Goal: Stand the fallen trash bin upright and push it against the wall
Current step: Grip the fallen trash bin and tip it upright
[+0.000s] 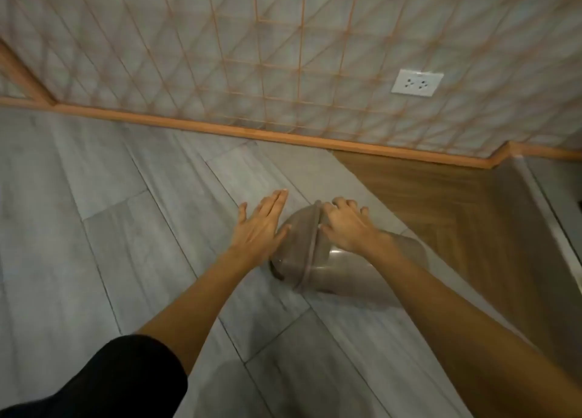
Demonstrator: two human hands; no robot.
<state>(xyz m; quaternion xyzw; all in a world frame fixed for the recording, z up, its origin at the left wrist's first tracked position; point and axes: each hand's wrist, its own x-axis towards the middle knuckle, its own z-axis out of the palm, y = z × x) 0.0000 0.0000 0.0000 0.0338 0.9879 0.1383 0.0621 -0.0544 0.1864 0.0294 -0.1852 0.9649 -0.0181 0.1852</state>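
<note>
A grey-brown round trash bin [337, 269] lies on its side on the grey plank floor, its domed lid end toward the left. My right hand [345, 225] rests on top of the bin at the lid's rim, fingers curled over it. My left hand [259, 225] is flat and open beside the domed lid, its fingers stretched out, touching or nearly touching the lid's left side. The patterned wall [283, 55] with its orange baseboard [220, 129] stands beyond the bin, some floor between them.
A white double socket [417, 83] sits low on the wall at the right. A brown wood panel [456, 216] and a pale furniture edge [548, 206] stand to the right of the bin. Open floor stretches to the left.
</note>
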